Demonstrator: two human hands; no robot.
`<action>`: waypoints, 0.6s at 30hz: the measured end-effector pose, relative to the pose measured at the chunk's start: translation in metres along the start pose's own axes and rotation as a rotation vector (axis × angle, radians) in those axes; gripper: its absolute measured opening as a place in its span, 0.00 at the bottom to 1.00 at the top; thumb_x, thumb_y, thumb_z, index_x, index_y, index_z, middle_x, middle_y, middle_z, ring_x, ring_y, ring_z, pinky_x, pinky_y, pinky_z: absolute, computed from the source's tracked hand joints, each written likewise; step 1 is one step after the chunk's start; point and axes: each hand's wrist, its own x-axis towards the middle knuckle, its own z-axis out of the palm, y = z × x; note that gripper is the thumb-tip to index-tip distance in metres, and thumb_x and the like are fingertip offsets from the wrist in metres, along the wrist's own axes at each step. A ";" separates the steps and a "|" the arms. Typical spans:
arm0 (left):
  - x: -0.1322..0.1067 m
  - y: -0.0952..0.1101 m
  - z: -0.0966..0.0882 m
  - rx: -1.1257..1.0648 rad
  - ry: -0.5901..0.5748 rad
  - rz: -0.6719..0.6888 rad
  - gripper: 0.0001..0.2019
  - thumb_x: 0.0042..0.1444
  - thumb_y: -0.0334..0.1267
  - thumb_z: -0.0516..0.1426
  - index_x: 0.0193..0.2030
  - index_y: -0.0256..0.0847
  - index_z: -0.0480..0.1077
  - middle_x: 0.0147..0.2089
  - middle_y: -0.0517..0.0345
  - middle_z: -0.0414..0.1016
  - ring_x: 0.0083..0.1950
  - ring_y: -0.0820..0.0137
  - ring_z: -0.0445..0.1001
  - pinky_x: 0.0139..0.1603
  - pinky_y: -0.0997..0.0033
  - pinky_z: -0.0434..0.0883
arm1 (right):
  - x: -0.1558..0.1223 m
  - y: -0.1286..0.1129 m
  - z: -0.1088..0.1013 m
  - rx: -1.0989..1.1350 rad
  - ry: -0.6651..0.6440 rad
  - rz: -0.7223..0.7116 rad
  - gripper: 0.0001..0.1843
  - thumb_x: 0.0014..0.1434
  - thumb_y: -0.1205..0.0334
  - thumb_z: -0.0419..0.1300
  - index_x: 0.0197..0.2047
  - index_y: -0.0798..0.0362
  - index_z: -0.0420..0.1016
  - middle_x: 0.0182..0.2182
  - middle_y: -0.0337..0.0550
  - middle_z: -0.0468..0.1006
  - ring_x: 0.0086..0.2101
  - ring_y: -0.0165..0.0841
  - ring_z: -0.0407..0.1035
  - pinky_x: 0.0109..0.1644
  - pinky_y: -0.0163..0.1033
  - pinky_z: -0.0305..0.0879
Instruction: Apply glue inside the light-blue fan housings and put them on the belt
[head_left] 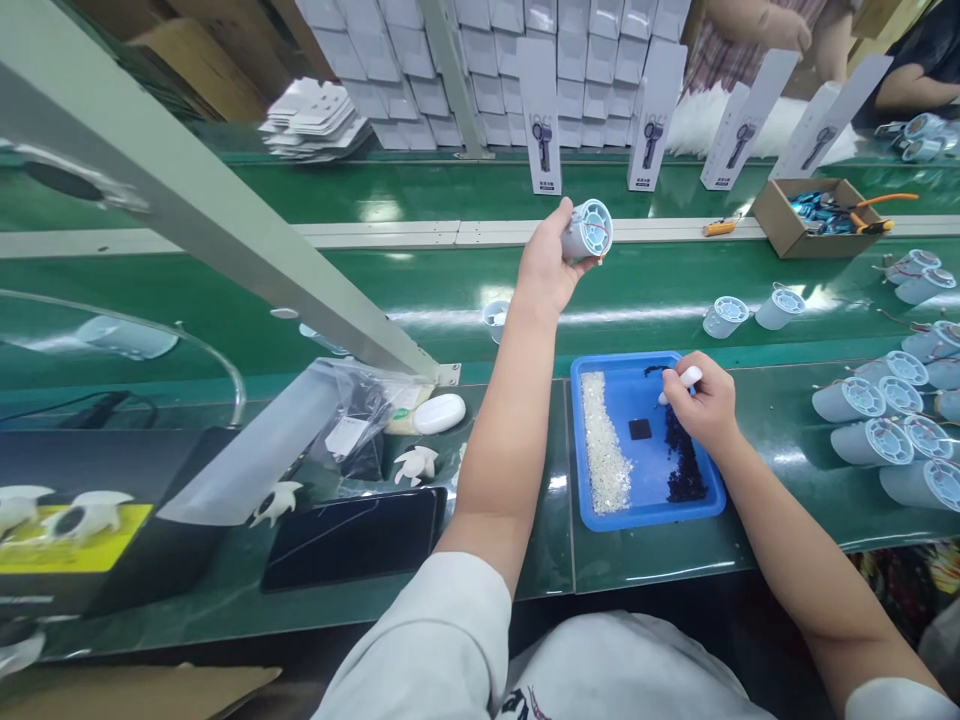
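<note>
My left hand (547, 255) is wrapped around a pale blue cylindrical fan housing (589, 232), raised over the green bench with its spoked end and thin wires showing. My right hand (703, 405) grips a white pen-like tool (688, 378) above the right side of a blue tray (637, 518). Small white pieces (604, 450) lie in a band along the tray's left side. Small black pieces (684, 465) are heaped on its right, partly under my right hand. A dark square (640, 429) sits in the middle of the tray.
Several similar housings (847, 398) stand at the right; one (496, 315) is behind my left forearm. A cardboard box (802, 235) holds blue parts and orange-handled pliers. A slanted metal post (300, 270) crosses the left, near a dark tablet (352, 540). White boxes (541, 120) line the back.
</note>
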 end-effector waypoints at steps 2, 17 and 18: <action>0.002 -0.004 0.004 0.027 -0.002 -0.001 0.27 0.60 0.59 0.52 0.58 0.43 0.64 0.55 0.49 0.72 0.61 0.59 0.70 0.52 0.62 0.73 | 0.000 -0.001 0.000 -0.006 0.008 -0.024 0.13 0.54 0.62 0.58 0.21 0.48 0.59 0.17 0.34 0.63 0.20 0.28 0.56 0.26 0.37 0.55; -0.013 -0.006 0.027 -0.005 -0.095 -0.069 0.11 0.61 0.43 0.53 0.43 0.39 0.68 0.46 0.51 0.75 0.51 0.64 0.75 0.49 0.62 0.75 | -0.002 -0.013 -0.003 0.077 -0.105 -0.120 0.12 0.55 0.65 0.60 0.23 0.49 0.62 0.19 0.33 0.65 0.20 0.27 0.58 0.26 0.36 0.56; -0.017 -0.007 0.032 -0.024 -0.128 -0.083 0.09 0.61 0.41 0.53 0.40 0.38 0.68 0.42 0.52 0.75 0.48 0.65 0.75 0.48 0.63 0.75 | -0.003 -0.013 -0.003 0.102 -0.162 -0.131 0.12 0.55 0.65 0.60 0.23 0.49 0.63 0.19 0.33 0.65 0.20 0.26 0.58 0.25 0.36 0.56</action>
